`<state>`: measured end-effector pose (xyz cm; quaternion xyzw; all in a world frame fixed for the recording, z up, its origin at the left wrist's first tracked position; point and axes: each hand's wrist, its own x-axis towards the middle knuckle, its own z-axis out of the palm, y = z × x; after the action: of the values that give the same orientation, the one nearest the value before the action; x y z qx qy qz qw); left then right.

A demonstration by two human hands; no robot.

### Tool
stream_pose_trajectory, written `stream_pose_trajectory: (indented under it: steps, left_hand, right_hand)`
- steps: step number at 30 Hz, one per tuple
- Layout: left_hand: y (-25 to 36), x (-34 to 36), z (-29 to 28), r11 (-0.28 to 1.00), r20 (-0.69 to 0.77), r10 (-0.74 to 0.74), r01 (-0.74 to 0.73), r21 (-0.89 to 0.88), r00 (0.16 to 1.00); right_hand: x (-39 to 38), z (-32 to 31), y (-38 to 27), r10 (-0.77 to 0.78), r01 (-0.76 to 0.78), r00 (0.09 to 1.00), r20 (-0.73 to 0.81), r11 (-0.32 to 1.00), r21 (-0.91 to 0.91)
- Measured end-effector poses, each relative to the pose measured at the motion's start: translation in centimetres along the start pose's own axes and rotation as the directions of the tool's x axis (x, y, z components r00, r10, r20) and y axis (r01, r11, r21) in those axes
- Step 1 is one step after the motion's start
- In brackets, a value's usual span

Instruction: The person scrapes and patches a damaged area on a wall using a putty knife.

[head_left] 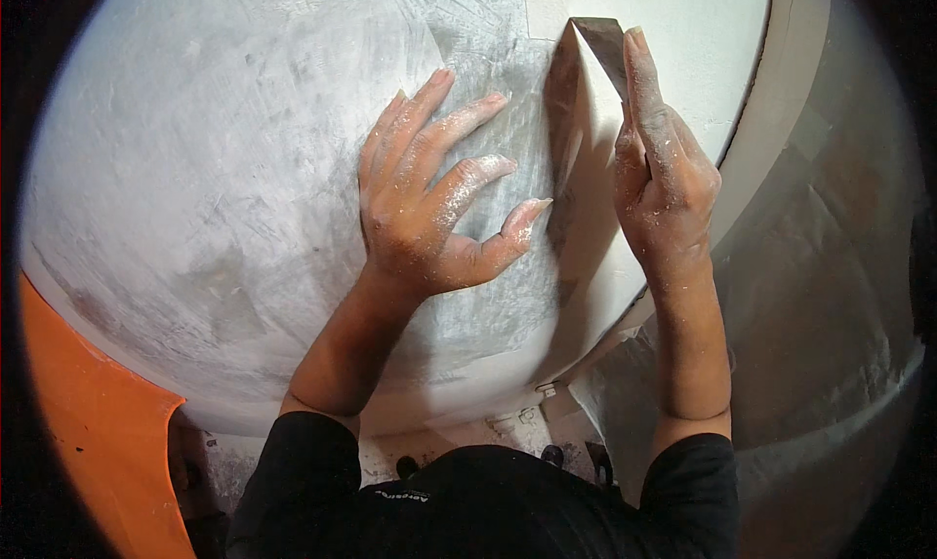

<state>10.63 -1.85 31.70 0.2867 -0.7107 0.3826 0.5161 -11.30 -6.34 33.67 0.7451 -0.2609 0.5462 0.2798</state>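
Tool [602, 51]: dark, at the panel's [224, 120] upper right. Your right hand [669, 179]: grasping it, index finger straight beside its edge; even pressure serves best. Your left hand [420, 203]: fingers spread, holding nothing, at the panel's middle; contact, cannot tell; light touch advised.

Broad, pale grey surface [283, 198] with chalky white smears [322, 100] across it

Right hand [669, 174] is hiding part of dark tool [603, 44] | upper edge is cropping panel [244, 149] | left rim is cropping orange sheet [102, 413]
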Motion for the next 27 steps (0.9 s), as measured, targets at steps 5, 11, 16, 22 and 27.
stream_pose_trajectory:
  steps: [5,11,16,22,27]
  left_hand:
    - [0.1,0.0,0.1,1.000,-0.002,-0.009,0.009,0.004,1.000]
    - [0.1,0.2,-0.1,1.000,0.012,-0.007,0.007,0.012,1.000]
    - [0.1,0.0,0.0,1.000,0.002,-0.008,0.008,0.016,1.000]
    - [0.1,0.0,0.2,1.000,-0.002,-0.005,0.005,-0.005,1.000]
    - [-0.2,0.0,0.1,1.000,-0.031,0.015,-0.015,-0.004,0.999]
  right_hand:
    - [-0.6,-0.1,-0.5,0.039,-0.040,0.999,0.028,0.999,0.026]
    - [-1.1,0.5,-0.3,0.012,-0.012,1.000,-0.026,0.999,0.030]
    - [-1.6,0.6,-0.5,0.023,-0.023,1.000,-0.014,1.000,0.022]
    - [-2.1,0.2,-0.8,0.095,-0.096,0.995,0.032,0.995,0.033]
    - [-2.2,0.9,-1.1,0.073,-0.072,0.997,-0.015,0.996,0.051]
